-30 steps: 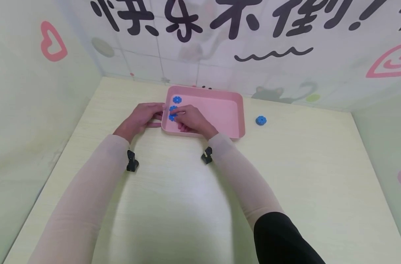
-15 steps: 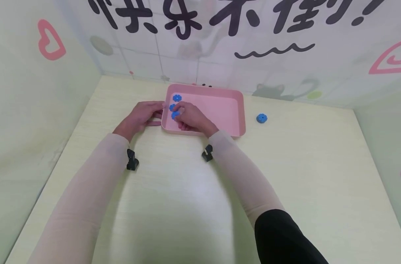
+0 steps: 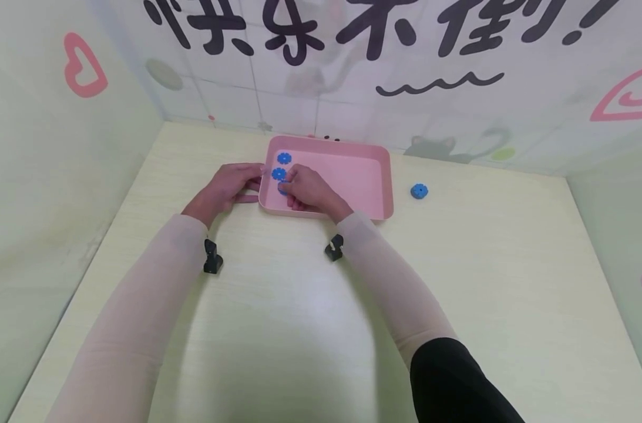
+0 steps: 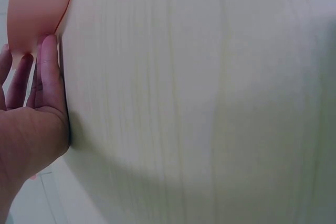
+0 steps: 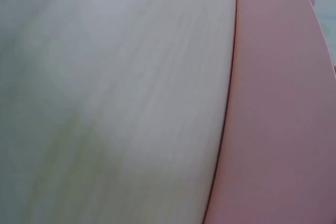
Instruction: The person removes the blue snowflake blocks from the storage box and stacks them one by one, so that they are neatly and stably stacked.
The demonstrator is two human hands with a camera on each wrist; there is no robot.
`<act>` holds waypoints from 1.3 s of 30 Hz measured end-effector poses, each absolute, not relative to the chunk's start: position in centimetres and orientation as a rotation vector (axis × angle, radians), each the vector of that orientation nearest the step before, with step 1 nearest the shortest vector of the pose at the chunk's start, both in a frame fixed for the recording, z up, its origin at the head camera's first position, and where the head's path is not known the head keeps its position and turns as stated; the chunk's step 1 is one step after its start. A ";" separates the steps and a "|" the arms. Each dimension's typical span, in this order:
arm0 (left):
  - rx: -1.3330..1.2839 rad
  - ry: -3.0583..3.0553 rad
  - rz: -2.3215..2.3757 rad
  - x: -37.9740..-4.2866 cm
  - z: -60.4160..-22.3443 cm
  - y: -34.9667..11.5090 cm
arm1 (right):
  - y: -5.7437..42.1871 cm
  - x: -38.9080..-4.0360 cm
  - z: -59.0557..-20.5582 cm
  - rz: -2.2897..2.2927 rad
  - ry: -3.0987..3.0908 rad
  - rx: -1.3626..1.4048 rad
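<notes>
Compared with a second ago, the lowest blue piece (image 3: 281, 191) has been shifted slightly toward 3 o'clock within the pink tray (image 3: 347, 176), and it is now partly covered by the fingers of the right hand (image 3: 311, 189). It is pinched between thumb and fingers in the right grip. The middle blue piece (image 3: 279, 174), once crossed by the index finger, is now more fully exposed; the upper blue piece (image 3: 284, 158) lies at its 12 o'clock. The left hand (image 3: 228, 185) is kept at the tray's 9 o'clock wall, its grip relaxed, extended fingers touching the outside. The tray's 12 o'clock edge is set near the back wall (image 3: 352, 120). At 3 o'clock a gap is left before the loose blue piece (image 3: 419, 191); beyond it, and toward 6 o'clock between the forearms, room is offered by the bench (image 3: 278, 317).
</notes>
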State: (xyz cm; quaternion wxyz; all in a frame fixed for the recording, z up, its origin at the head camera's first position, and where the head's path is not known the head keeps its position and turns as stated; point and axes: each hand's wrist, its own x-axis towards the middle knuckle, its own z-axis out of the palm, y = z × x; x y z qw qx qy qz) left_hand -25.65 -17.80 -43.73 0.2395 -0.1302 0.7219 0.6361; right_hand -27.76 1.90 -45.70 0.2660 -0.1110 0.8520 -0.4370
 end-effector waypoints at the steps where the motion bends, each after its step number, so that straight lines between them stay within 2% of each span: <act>1: -0.356 1.977 1.740 -25.6 -43.7 -17.8 | 2.0 -27.8 -45.8 -1.205 2.288 -0.300; 11: -0.348 1.995 1.735 -25.4 -43.7 -17.8 | 4.1 -27.3 -45.8 -1.409 2.246 -0.210; 20: -0.352 2.016 1.752 -26.4 -45.9 -18.3 | 7.0 -26.5 -44.5 -1.543 2.301 -0.085; 31: -0.348 2.005 1.744 -25.4 -43.8 -17.9 | 10.8 -26.0 -43.7 -1.688 2.388 0.045; 39: -0.346 2.013 1.761 -26.2 -45.4 -18.2 | 13.9 -25.9 -43.4 -1.796 2.401 0.142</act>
